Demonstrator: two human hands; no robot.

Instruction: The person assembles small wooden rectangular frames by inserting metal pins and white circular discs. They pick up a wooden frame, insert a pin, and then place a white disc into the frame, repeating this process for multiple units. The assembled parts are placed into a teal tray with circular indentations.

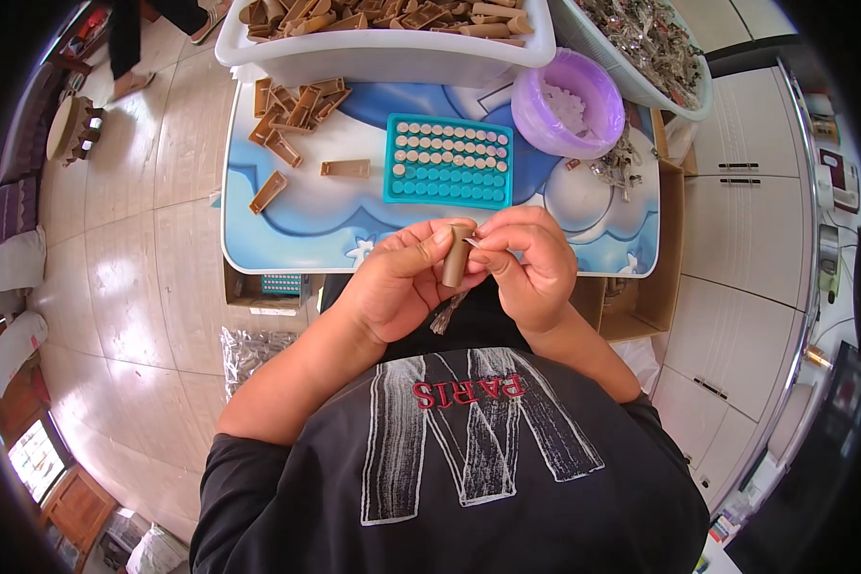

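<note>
Just in front of my body, at the table's near edge, my left hand (402, 273) grips a brown tube-shaped plastic piece (457, 256), tilted nearly upright. My right hand (528, 263) is closed in a pinch against the tube's upper right side. A small whitish bit (472, 242) shows at those fingertips, too small to name. Below the hands hangs a bundle of thin silvery strands (447, 314); its upper end is hidden by my fingers. Beyond the hands lies a teal tray (389, 187) with rows of round pale pieces in its far rows and bare teal sockets nearer me.
Brown trough-shaped shells (301, 107) lie piled on the table's left, with a single shell (345, 168) beside the tray. A white tub (382, 59) of brown pieces stands behind. At right are a purple bowl (536, 120) and a basket (703, 96) of silvery wired parts.
</note>
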